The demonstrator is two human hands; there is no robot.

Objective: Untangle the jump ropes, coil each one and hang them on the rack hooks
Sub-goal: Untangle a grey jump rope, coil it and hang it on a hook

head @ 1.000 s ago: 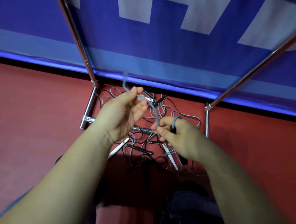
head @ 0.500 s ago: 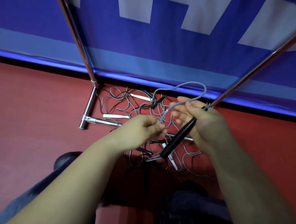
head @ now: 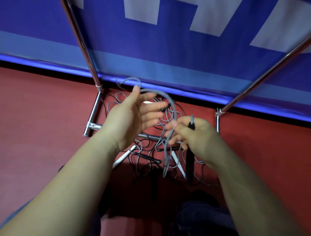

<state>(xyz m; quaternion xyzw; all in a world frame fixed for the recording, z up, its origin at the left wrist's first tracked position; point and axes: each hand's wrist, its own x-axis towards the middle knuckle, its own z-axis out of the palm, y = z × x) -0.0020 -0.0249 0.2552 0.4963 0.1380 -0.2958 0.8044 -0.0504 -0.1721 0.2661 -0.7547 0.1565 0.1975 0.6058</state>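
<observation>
On the left, one foot of the chromed steel tube rack (head: 94, 113) stands on the red floor (head: 30, 127), its upright slanting up across the blue and white banner (head: 156, 44); no hooks are in view.

Our left hand (head: 130, 119) is raised with the fingers spread and nearly straight. The thin grey jump rope cord (head: 170, 102) arcs over the fingertips, so we are guiding it, not clamping it; the blur hides whether any finger pinches it.

Below and between our hands, the tangle of grey and black cords with white and black handles (head: 148, 154) lies on the floor around the rack's low crossbar.

To the right, our right hand (head: 195, 137) is curled round the slim black handle (head: 192, 124) of the grey rope, with strands of cord gathered under the fingers and a loop hanging below.

We judge the step in hand to be coiling this one rope, already partly free of the heap. Next, we think, the left hand must lay its arc into the right hand's grip as a fresh loop, keeping the turns even and not dragging other cords up with it.
</observation>
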